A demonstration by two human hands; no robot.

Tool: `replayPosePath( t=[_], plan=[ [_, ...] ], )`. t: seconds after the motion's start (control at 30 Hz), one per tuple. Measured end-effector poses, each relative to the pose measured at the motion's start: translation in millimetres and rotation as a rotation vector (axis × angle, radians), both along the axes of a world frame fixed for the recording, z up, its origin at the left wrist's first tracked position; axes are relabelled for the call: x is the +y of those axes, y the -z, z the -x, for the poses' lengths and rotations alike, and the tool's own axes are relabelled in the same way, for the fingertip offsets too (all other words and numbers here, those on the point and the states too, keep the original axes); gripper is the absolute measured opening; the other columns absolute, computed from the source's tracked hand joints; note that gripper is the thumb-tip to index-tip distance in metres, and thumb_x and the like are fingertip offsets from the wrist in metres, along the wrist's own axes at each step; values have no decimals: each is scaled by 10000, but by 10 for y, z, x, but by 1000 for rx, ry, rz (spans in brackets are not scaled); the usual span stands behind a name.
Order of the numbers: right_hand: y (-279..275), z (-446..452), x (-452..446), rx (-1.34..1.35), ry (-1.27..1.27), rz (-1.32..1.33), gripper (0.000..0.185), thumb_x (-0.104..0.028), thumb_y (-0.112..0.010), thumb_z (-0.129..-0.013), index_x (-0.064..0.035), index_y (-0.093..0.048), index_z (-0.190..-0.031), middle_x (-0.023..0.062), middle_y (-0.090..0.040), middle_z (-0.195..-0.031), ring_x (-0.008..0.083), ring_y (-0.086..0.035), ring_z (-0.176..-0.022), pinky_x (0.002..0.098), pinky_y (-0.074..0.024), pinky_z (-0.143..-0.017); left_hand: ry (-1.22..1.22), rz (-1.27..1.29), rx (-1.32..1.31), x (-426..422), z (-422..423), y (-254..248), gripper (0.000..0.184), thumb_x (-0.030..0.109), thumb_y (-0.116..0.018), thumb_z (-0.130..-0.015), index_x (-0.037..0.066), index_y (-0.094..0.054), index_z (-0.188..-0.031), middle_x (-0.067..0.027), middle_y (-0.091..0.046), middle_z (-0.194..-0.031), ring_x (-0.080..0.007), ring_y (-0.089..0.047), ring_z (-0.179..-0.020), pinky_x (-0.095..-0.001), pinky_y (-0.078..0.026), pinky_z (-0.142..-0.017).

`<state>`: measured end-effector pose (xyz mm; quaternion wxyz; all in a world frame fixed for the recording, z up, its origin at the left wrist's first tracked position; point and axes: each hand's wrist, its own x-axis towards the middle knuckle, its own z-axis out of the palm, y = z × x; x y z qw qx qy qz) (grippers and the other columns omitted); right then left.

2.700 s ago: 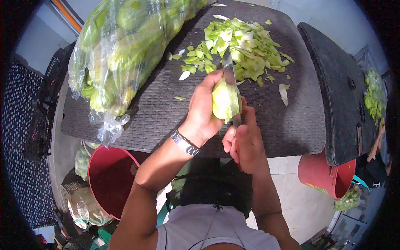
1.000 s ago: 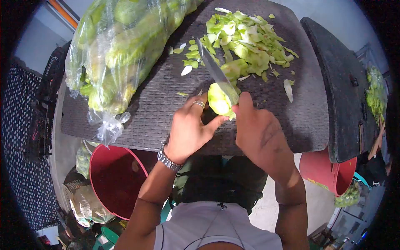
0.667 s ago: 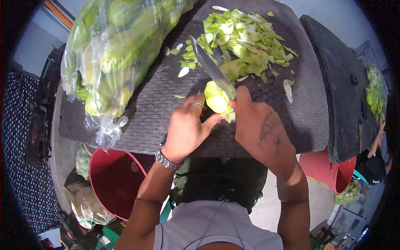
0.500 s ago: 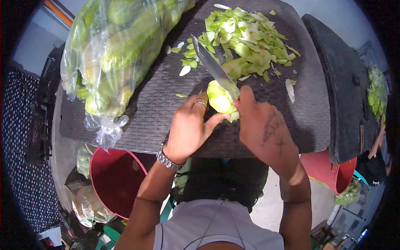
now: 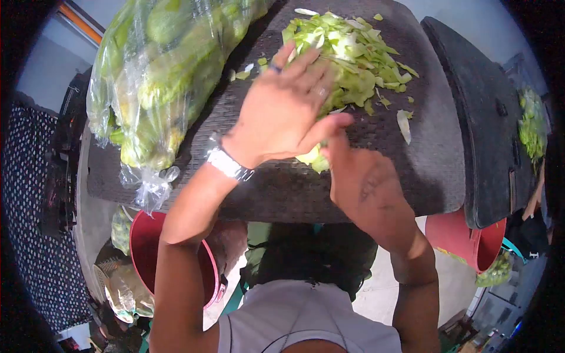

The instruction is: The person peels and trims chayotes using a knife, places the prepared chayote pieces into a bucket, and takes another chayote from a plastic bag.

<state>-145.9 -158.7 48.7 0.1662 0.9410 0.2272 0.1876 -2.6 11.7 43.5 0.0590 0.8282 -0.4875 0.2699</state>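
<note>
My left hand is stretched out flat over the near left side of a heap of pale green peelings, its fingers apart. It wears rings and a metal watch. My right hand is closed just to the right, at the left thumb. The knife it gripped a moment ago is hidden behind my left hand. Pale green pieces show below my left palm, beside the right fingers; whether this is the peeled vegetable or peel I cannot tell.
A clear plastic bag of green vegetables, perhaps chayote, lies at the table's left. The dark woven table has a black panel at its right. Red bins stand below both sides. A loose peel strip lies right of the heap.
My left hand has left the peeled vegetable and moved up and forward onto the peelings, its fingers spreading. The knife blade has gone out of sight. My right hand has barely moved.
</note>
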Motion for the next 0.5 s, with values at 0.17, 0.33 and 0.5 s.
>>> replayPosePath(
  t=[0.17, 0.33, 0.5],
  plan=[
    [121, 12, -69, 119, 14, -50, 505, -146, -593, -960, 62, -495, -1410, 53, -533, -720, 215, -601, -659, 347, -496, -596, 148, 246, 187, -48, 3, 143, 539, 539, -635, -917, 24, -741, -1035, -142, -725, -956, -332, -691, -917, -456, -512, -955],
    [99, -78, -145, 379, 45, -596, 280, -149, -601, -992, -22, -512, -1224, 95, -563, -675, 284, -630, -619, 413, -486, -572, 206, 287, 196, -53, -116, 224, 498, 524, -694, -878, 37, -746, -972, -110, -728, -929, -314, -679, -875, -427, -511, -908],
    [-7, -76, -106, 496, 101, -624, 164, -128, -615, -994, -60, -504, -1093, 140, -591, -673, 344, -652, -619, 480, -479, -563, 247, 273, 273, 16, -227, 255, 519, 553, -741, -807, 61, -735, -973, -100, -732, -971, -320, -679, -918, -428, -507, -915]
  ],
)
